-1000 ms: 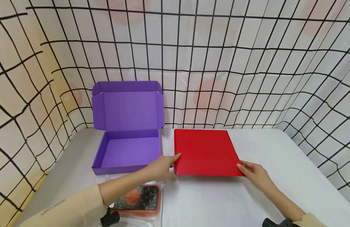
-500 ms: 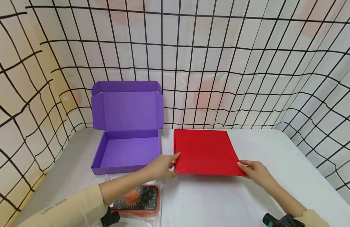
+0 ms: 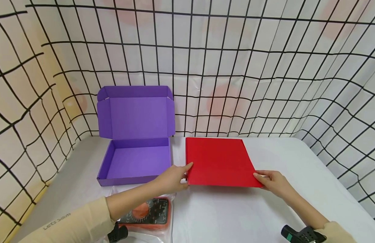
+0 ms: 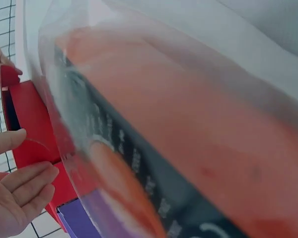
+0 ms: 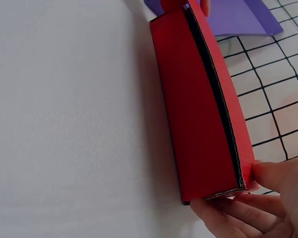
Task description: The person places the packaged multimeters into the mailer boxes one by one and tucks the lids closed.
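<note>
Both hands are on the red box (image 3: 219, 162), which sits on the white counter (image 3: 224, 216), just right of the purple box (image 3: 123, 182). The left hand (image 3: 172, 179) has its grip clamped at the box's near left corner, thumb on top and fingers at the side. Over on the other side, the right hand (image 3: 275, 184) matches it, its grip clamped on the near right corner, thumb above, fingers tucked along the end and low edge. So that's 2 hands, 2 corners, 1 box! The red lid lies over the top, and (nice look from the right wrist) a dark slit (image 5: 217, 94) runs along the front between lid and wall. Next door, the purple box is open, its lid (image 3: 141, 116) standing up behind it. Down in front, partly beneath the left forearm (image 3: 129, 199), lies a black and orange meter (image 3: 158, 211) in a clear plastic bag (image 3: 168, 234). Behind everything rises a white backdrop (image 3: 227, 33) crossed by black grid lines.
</note>
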Action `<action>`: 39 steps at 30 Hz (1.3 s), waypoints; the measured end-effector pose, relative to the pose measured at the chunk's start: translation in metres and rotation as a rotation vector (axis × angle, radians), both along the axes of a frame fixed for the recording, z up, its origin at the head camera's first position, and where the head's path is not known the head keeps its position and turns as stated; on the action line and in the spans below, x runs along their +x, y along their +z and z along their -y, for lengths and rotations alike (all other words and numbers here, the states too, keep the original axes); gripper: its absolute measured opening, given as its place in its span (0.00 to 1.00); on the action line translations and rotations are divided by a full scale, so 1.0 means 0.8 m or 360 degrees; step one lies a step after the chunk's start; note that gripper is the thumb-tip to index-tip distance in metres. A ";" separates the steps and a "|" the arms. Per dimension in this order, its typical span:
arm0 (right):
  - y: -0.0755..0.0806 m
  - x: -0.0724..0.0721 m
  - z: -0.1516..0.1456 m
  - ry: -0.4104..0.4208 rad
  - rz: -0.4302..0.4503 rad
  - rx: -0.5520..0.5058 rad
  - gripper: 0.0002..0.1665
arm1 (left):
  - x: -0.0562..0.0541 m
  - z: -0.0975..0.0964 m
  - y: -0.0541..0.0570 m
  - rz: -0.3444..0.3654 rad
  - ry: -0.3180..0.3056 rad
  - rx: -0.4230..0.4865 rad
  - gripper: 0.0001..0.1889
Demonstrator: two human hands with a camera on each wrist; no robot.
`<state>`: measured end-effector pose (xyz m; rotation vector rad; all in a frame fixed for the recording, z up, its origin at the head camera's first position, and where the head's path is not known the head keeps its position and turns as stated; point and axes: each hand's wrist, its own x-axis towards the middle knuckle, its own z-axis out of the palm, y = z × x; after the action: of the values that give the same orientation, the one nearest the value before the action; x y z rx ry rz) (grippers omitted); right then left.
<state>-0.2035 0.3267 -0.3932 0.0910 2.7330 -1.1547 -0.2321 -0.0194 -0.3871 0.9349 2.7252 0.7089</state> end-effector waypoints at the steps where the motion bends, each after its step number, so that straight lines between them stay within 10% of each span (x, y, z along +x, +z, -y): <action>1: -0.001 0.000 0.000 0.0010 -0.0011 0.0008 0.34 | 0.001 -0.001 0.001 -0.0043 0.0005 -0.0058 0.36; 12: -0.012 0.002 -0.003 0.0091 -0.0150 0.0157 0.31 | 0.004 -0.011 0.005 -0.0397 0.0034 -0.0556 0.35; 21: -0.023 0.006 -0.003 0.0085 -0.0292 0.0286 0.31 | 0.006 -0.010 0.008 -0.0432 0.0006 -0.0656 0.36; 30: -0.042 -0.002 -0.004 0.0418 -0.0941 0.0604 0.34 | -0.005 -0.005 0.012 -0.0317 -0.0089 -0.0521 0.29; 35: -0.049 -0.003 -0.007 0.0601 -0.0931 0.0568 0.36 | -0.016 -0.007 0.015 -0.0268 -0.0172 -0.0397 0.21; 39: -0.047 -0.007 -0.004 0.0617 -0.0933 0.0528 0.34 | -0.033 -0.009 0.016 -0.0083 -0.0042 -0.0185 0.18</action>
<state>-0.2089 0.3297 -0.4310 -0.8202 3.1950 -0.6879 -0.2583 -0.0119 -0.3746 0.9733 2.7593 0.5221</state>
